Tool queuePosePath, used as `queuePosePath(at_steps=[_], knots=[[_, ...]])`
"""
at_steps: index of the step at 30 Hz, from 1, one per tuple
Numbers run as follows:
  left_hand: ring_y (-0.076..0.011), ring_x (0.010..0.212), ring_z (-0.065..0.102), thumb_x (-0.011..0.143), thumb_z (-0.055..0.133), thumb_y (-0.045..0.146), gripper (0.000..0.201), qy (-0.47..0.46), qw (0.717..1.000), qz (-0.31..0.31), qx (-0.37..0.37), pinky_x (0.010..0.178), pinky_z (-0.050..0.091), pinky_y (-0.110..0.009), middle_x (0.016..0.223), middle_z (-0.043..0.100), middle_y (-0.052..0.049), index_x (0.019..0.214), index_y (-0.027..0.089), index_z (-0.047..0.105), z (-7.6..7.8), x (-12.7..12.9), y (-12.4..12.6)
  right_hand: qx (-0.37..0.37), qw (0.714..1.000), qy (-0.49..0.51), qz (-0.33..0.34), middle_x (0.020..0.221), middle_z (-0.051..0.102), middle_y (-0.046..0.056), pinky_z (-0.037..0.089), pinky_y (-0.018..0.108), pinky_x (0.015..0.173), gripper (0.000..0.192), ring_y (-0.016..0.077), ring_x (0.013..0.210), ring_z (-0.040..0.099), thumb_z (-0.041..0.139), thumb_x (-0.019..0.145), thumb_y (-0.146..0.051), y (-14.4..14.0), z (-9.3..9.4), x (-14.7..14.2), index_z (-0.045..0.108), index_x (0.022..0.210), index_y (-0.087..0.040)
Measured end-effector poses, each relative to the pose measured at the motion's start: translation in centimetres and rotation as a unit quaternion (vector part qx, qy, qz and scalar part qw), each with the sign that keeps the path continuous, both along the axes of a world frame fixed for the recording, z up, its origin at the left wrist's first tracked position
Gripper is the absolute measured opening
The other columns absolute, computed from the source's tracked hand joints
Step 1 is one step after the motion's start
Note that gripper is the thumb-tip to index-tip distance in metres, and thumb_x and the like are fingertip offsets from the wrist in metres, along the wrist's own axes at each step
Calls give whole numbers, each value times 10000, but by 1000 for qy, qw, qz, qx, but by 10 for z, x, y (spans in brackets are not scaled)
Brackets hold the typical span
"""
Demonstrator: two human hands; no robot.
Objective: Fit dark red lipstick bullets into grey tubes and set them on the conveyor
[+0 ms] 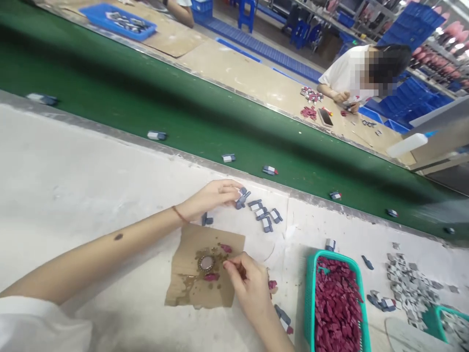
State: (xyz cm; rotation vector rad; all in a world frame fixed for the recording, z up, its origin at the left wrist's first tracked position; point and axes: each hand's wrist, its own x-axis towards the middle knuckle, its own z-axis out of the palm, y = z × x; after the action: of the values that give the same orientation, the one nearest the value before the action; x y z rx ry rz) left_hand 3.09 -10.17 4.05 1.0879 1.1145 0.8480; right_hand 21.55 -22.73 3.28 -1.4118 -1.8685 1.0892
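Your left hand point(212, 198) reaches out across the pale worktable point(73, 186) toward the green conveyor belt point(146, 93), and its fingertips point(234, 192) are pinched shut on a small grey-blue piece point(242, 198) at the near end of a loose row. Just beyond those fingertips, to the right, lie the other grey-blue pieces point(264, 215) of that row, close together and flat on the table. Under the heel of the same hand sits one more grey piece point(207, 220), just touching the top edge of a brown cardboard sheet point(205, 274).

On that sheet, between your two hands, a small round glue pot point(205, 262) stands in a smear of brown glue, with a few dark red scraps beside it. Your right hand point(249, 283) hovers at the sheet's right edge, thumb and forefinger closed together over what looks like a tiny dark red scrap point(229, 264), right beside the pot; the scrap is too small to be sure.

Right of that hand, well clear of the fingers, a teal basket point(310, 293) holds a heap of dark red pieces point(337, 303). Farther right, grey scraps point(406, 283) are scattered on the table. Across the belt, another person point(351, 73) works at the far bench.
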Motion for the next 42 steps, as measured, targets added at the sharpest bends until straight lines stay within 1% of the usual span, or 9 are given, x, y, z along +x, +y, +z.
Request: queuePosePath(at_steps=[3, 7, 10, 16, 19, 26, 34, 38, 42], knots=[[-185, 750, 651, 694, 763, 377, 411, -29, 997, 42, -63, 627, 487, -263, 831, 710, -50, 1023, 150, 669, 1, -28, -29, 50, 997, -25, 53, 608, 653, 7, 423, 234, 494, 279, 139, 500, 570, 476, 957, -299, 1, -9, -13, 619, 737, -205], [-189, 742, 657, 635, 829, 355, 367, -88, 985, 94, -115, 646, 496, -278, 793, 694, -31, 893, 165, 650, 1, -45, -59, 127, 985, -49, 110, 620, 651, 22, 444, 251, 513, 344, 154, 527, 598, 406, 1006, -305, 3, -15, -26, 608, 742, -215], [-219, 803, 683, 606, 857, 353, 379, -119, 977, 110, -138, 672, 523, -294, 816, 698, -32, 841, 182, 614, -2, -49, -74, 176, 970, -80, 145, 623, 633, 28, 449, 266, 518, 370, 164, 543, 591, 367, 1023, -286, 6, -19, -33, 606, 750, -214], [-172, 739, 637, 628, 852, 312, 401, -117, 975, 117, -150, 677, 508, -274, 847, 705, -33, 970, 193, 681, -12, -49, -92, 254, 941, -147, 166, 576, 588, 36, 414, 280, 479, 413, 163, 490, 536, 346, 1023, -203, 7, -23, -41, 575, 679, -201], [-179, 748, 643, 623, 854, 320, 366, -123, 972, 117, -165, 740, 511, -300, 822, 702, -28, 916, 183, 684, -16, -47, -97, 264, 939, -150, 161, 573, 586, 40, 400, 280, 474, 431, 160, 491, 529, 338, 1024, -201, 7, -22, -42, 560, 654, -203], [-160, 750, 661, 646, 847, 286, 359, -155, 972, 86, -155, 754, 519, -288, 802, 683, 7, 887, 187, 600, -20, -42, -100, 56, 995, -54, 60, 587, 607, -13, 413, 234, 481, 304, 129, 493, 536, 439, 985, -283, 12, -15, -30, 597, 734, -217], [-228, 971, 690, 767, 745, 304, 253, -100, 991, 63, -58, 842, 547, -331, 943, 737, -67, 842, 208, 523, -23, -36, -108, -4, 1000, -3, 6, 563, 597, -15, 410, 235, 483, 298, 129, 485, 525, 496, 935, -341, 14, -17, -30, 611, 692, -212], [-253, 993, 699, 795, 697, 316, 207, -23, 998, 61, -6, 809, 582, -330, 1013, 756, -83, 965, 218, 630, -23, -32, -114, -85, 986, 114, -83, 481, 529, -38, 379, 218, 407, 335, 114, 416, 483, 546, 912, -437, 15, -10, -28, 591, 682, -198], [-264, 969, 708, 784, 695, 303, 200, 31, 998, 51, 27, 840, 588, -347, 1045, 767, -67, 964, 224, 735, -22, -30, -118, -96, 975, 164, -118, 473, 518, -41, 378, 210, 399, 334, 101, 405, 469, 582, 895, -460, 15, -1, -31, 611, 706, -186]])
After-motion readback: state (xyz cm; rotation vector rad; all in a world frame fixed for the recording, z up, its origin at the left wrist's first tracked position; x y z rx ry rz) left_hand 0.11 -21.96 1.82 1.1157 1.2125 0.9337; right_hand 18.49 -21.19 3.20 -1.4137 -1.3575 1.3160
